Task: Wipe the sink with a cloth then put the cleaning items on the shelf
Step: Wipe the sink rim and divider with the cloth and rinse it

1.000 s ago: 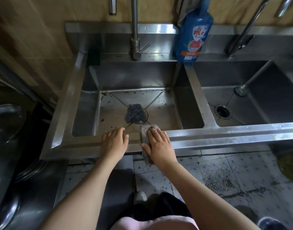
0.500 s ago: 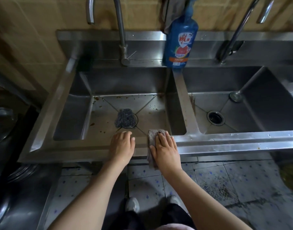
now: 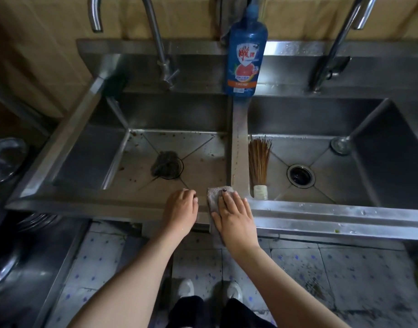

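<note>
**A:** What are the hands doing?

**B:** The right hand (image 3: 234,214) lies flat with straight fingers, pressing a grey cloth (image 3: 214,194) onto the front rim of a steel double sink (image 3: 321,214). The left hand (image 3: 180,209) rests on the same rim just beside it, fingers loosely bent and gripping nothing.

**A:** What has just changed?

**B:** Over the last second the cloth has slid to the right along the rim. It was in front of the steel wool scourer (image 3: 166,163), which lies beyond the left hand on the left basin's drain. Now it sits where the divider (image 3: 237,150) between the basins meets the rim. The left hand has followed alongside.

**A:** What does that mean for the job?

**B:** Wiping is under way but seems to be at an early stage. Brown specks dot the left basin (image 3: 203,162) beyond the hands. The cleaning items are not yet put away. A bamboo brush (image 3: 260,162) leans just beyond the right hand, and a blue dish soap bottle (image 3: 247,55) stands far beyond it. No shelf is in view.
</note>
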